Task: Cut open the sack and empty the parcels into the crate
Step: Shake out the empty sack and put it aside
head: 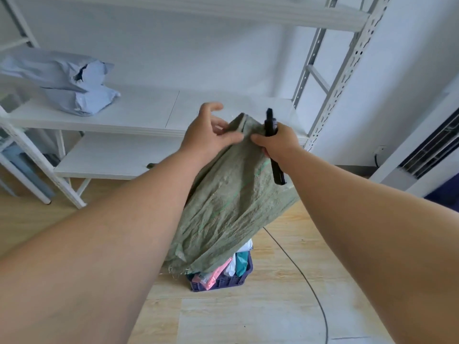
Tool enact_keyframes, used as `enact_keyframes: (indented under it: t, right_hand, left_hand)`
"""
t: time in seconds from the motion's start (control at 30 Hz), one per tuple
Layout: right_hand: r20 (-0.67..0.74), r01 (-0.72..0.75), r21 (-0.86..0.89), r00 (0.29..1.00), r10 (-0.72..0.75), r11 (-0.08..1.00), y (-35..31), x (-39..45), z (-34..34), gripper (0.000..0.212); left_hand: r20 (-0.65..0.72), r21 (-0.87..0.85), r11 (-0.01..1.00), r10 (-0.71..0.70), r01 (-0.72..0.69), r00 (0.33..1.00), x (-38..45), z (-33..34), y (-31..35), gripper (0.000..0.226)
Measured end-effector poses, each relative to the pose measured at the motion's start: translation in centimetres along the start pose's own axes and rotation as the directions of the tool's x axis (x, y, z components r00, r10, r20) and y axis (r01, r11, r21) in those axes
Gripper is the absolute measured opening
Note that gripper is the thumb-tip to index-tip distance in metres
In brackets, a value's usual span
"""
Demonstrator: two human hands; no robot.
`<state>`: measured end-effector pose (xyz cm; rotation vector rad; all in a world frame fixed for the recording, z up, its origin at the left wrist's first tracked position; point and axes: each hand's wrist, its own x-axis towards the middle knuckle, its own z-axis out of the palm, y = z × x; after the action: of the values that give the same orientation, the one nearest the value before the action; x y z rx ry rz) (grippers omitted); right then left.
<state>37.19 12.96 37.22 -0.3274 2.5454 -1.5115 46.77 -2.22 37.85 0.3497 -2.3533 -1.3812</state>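
The green sack [231, 194] hung upside down, its frayed open mouth over the purple crate [223, 281] of parcels [218, 269], with bare floor [248, 319] around. The left hand [206, 132] pinched its raised end, fingers partly spread. The right hand [278, 140] clenched sack and black cutter [273, 145] together.

Rough woven plastic sack [231, 209], matt.
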Motion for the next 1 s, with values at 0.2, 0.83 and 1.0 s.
enact_keyframes:
  t: [0.2, 0.83, 1.0]
  right_hand:
    - [0.07, 0.005, 0.028, 0.998, -0.007, 1.0, -0.1, 0.4, 0.3, 0.023]
    - [0.142, 0.116, -0.125, 0.985, -0.098, 0.985, -3.2, 0.1, 0.1, 0.021]
    - [0.15, 0.101, -0.065, 0.985, -0.091, 0.993, -4.0, 0.0, -0.1, 0.013]
  left_hand:
    - [0.172, 0.629, 0.773, -0.24, 0.081, 0.955, -2.4, -0.6, -5.4, 0.035]
    - [0.126, 0.314, 0.946, -0.119, 0.074, 0.985, -3.2, 1.1, -5.5, 0.045]
    - [-0.124, 0.503, 0.864, 0.11, -0.033, 0.986, -3.2, 0.7, -4.8, 0.023]
